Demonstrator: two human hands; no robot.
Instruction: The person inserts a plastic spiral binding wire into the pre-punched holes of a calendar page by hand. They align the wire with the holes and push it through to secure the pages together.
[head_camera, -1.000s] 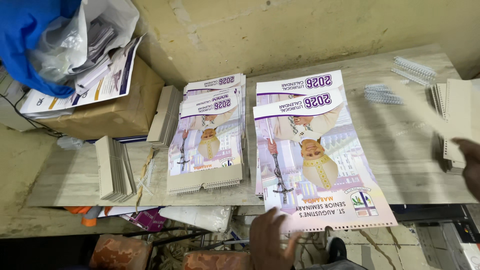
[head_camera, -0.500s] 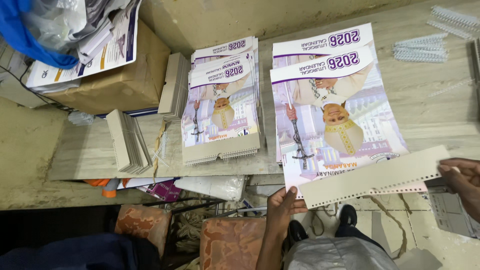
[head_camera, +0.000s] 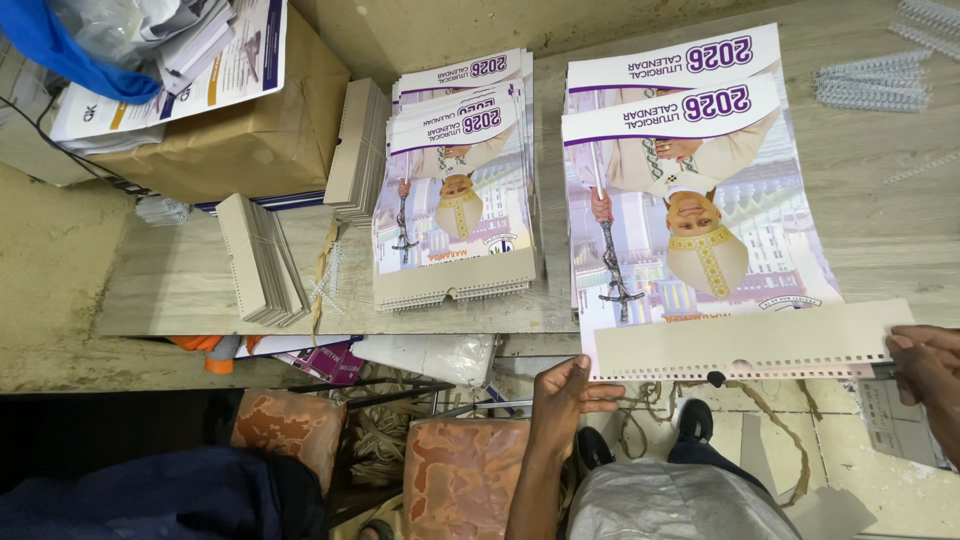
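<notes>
Beige card strip (head_camera: 745, 345), long and punched w/ a row of small holes along its lower edge, lies across the near end of the big calendar stack (head_camera: 690, 190) at the tabletop (head_camera: 880, 220) edge. My left hand (head_camera: 570, 395) has thumb and fingers closed on the strip's left end; my right hand (head_camera: 928, 362) pinches the right end, fingers curled, only partly in view.

Labels: each calendar cover has a white banner w/ purple lettering at the far end and a robed figure w/ staff below, printed upside-down from my side. A second calendar stack (head_camera: 458, 170), smaller, sits just left, w/ a beige strip along its near edge.

Left of that, two piles of beige card strips (head_camera: 262, 258), one leaning. Far left, a brown cardboard box (head_camera: 240, 140) topped w/ loose printed sheets and a blue bag. Top right, white wire binding combs (head_camera: 868, 88) on the tabletop.
</notes>
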